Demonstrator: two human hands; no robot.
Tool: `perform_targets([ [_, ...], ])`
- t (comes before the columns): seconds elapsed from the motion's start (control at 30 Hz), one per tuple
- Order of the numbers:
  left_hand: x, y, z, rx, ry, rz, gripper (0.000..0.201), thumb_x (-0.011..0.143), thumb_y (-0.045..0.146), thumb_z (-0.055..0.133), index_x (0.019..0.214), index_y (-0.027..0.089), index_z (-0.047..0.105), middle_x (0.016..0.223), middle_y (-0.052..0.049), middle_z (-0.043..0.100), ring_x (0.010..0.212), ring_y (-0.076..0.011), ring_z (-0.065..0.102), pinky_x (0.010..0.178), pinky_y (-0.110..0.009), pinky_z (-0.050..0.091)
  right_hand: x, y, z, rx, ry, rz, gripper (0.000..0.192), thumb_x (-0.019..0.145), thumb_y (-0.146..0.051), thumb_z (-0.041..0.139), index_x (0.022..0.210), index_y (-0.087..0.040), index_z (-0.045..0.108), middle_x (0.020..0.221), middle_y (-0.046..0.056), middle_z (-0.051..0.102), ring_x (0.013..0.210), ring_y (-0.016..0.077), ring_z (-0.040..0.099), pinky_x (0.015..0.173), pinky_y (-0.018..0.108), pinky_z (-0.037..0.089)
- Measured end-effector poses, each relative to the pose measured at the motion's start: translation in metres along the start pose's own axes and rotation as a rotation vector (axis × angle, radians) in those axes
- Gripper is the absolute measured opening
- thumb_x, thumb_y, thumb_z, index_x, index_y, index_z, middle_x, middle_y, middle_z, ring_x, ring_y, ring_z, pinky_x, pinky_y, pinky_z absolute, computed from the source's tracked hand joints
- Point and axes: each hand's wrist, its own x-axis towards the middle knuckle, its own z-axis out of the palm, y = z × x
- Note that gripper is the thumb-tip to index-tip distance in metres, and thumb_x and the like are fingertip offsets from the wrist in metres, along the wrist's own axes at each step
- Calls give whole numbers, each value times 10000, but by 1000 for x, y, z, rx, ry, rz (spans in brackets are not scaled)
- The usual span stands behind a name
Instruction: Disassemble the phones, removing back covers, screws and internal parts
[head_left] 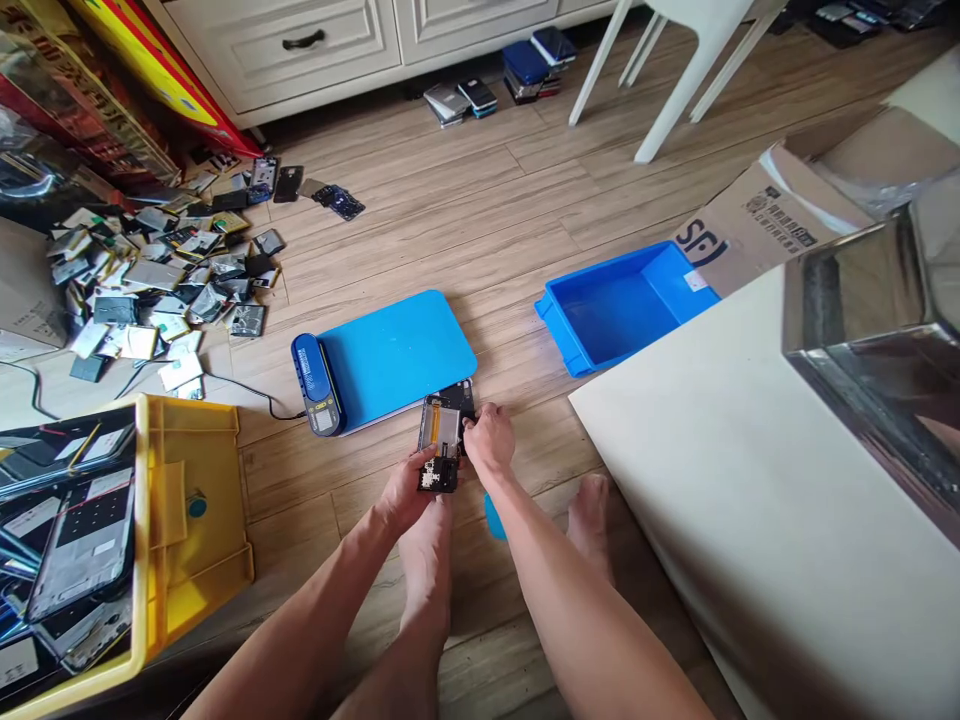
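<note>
An opened phone (pixel 442 437) with its back off shows a circuit board and a yellow strip inside. My left hand (pixel 405 492) grips its near end from below. My right hand (pixel 489 440) pinches its right edge near the top. The phone hovers just in front of the near right corner of a blue heating pad (pixel 390 355) lying on the wooden floor. My bare feet rest under my forearms, and a small blue tool (pixel 494 518) lies by my right wrist.
A yellow bin (pixel 191 520) of phone frames stands at the left. A heap of phone parts (pixel 161 280) covers the far left floor. A blue tray (pixel 615 310), a cardboard box (pixel 757 215) and a white table (pixel 750 520) are on the right. Chair legs (pixel 675 70) stand behind.
</note>
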Motion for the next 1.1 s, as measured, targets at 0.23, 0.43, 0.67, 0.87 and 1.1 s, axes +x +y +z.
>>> perform_targets([
  [0.23,-21,-15,6,-4,-3,-100,281,904,197,596,1156,73,603,980,-170,744,850,-308,760,698,-440,645,-11,51,-11,365,-153,100,170,924,-312,713,958,-149,682,902,25,717,857,191,686,866,395,540],
  [0.43,-88,34,37,47,-180,-124,406,831,115,557,1232,58,584,1160,-205,709,965,-339,742,745,-462,637,-70,78,-94,831,-21,150,330,767,-504,723,866,-190,701,879,52,775,835,228,712,735,332,552],
  [0.67,-240,132,97,297,-475,-96,571,703,38,611,1270,102,611,1024,-181,738,916,-381,750,720,-535,636,-183,15,-236,1182,-63,-32,478,571,-427,882,963,-197,735,875,32,780,764,209,713,693,303,564],
  [0.87,-388,168,135,628,-633,-31,628,709,52,661,1324,150,586,1058,-161,736,939,-375,756,650,-443,652,-301,-26,-331,1106,11,-441,394,794,-462,800,1105,-221,771,1089,36,788,1028,246,710,927,339,554],
  [1.1,-487,100,133,620,-652,-20,493,755,83,709,1246,91,665,1095,-209,741,794,-299,760,554,-363,645,-454,-37,-379,434,259,-1087,361,1028,-238,503,1343,-260,678,1362,52,689,1253,212,638,1090,357,496],
])
